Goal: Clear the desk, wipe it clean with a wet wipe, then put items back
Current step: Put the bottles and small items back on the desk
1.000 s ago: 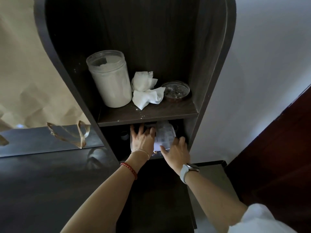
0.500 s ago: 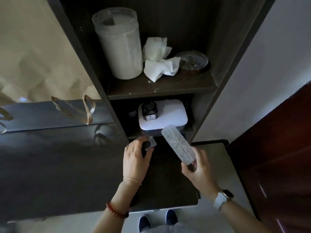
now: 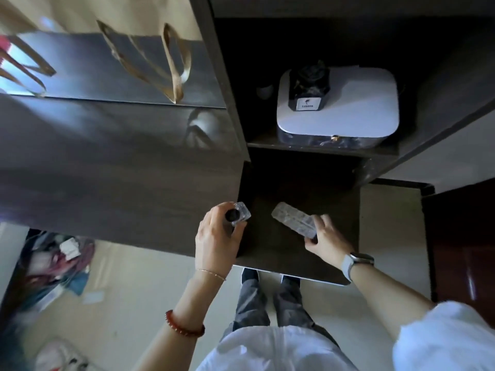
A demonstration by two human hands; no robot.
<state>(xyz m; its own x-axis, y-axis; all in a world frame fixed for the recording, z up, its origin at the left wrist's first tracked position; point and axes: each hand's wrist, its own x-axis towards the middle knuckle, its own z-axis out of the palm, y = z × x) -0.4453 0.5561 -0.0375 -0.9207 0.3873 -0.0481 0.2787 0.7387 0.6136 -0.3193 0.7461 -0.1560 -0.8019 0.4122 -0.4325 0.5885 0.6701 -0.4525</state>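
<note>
My left hand [image 3: 217,241] grips a small clear square bottle with a black cap [image 3: 237,216] just above the dark desk top [image 3: 112,167], near the shelf unit's side panel. My right hand [image 3: 325,241] holds one end of a long clear plastic case [image 3: 293,222], tilted over the lower dark surface [image 3: 289,253]. On the shelf [image 3: 321,148] above stands a white-lidded box [image 3: 359,111] with a dark ink bottle [image 3: 308,88] on its lid.
A brown paper bag with ribbon handles [image 3: 150,49] leans at the back of the desk. Bags and clutter [image 3: 53,263] lie on the floor at the left. A dark red door [image 3: 460,250] stands at the right. My feet [image 3: 270,277] are below the desk edge.
Both hands drew back out of the lower shelf, each holding an item, and came down toward the desk edge. The view tilted downward, so the upper shelf left the frame.
</note>
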